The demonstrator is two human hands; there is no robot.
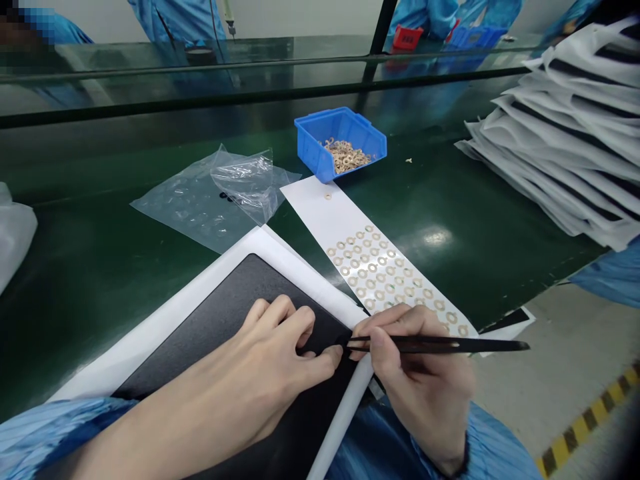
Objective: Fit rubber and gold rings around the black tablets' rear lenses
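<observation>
A black flat panel [240,300] lies over white sheet wrapping [165,327] in front of me. My left hand [285,347] rests on the panel with bent fingers, thumb stretched toward its right corner, and no object shows in it. My right hand [410,367] is closed around dark tweezers [480,345], whose tips point left at the panel's corner, close to my left thumb. Whether the tips hold anything is too small to tell. Beyond the right hand, a white backing sheet [310,200] carries rows of small beige ring stickers [373,268].
A blue bin [313,150] with many small beige rings [345,159] stands behind the sheet. Clear plastic bags [200,200] lie to its left. Stacked white-wrapped panels [560,153] rise at the right table edge. People in blue clothing [185,23] are across the green table [100,267].
</observation>
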